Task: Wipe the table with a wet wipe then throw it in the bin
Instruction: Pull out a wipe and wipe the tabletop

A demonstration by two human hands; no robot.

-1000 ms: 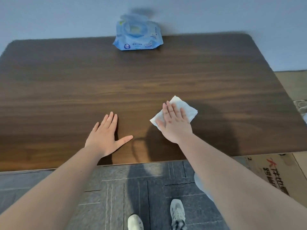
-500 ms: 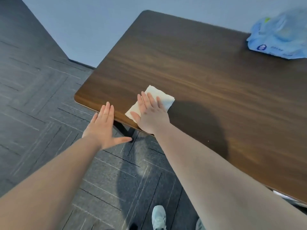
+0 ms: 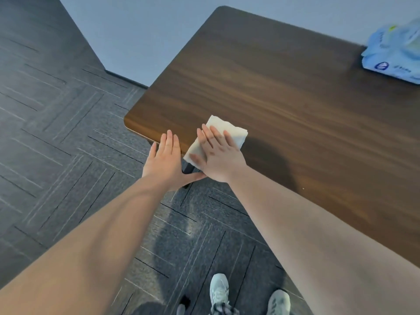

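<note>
A folded white wet wipe (image 3: 229,130) lies on the dark wooden table (image 3: 284,98), near its front left corner and partly over the front edge. My right hand (image 3: 219,155) presses flat on the wipe, fingers spread. My left hand (image 3: 167,160) is flat and open at the table's front edge just left of the wipe, fingertips over the edge, thumb stretched toward the right hand. No bin is in view.
A blue pack of wet wipes (image 3: 395,55) sits at the table's far right. Grey patterned carpet (image 3: 68,155) lies left and below, a pale wall behind. My two light shoes (image 3: 219,292) stand by the table's front edge.
My view has swung left and the table's left corner is now in sight. My right hand has slid the wipe leftward along the front edge to that corner. My left hand moved with it.
</note>
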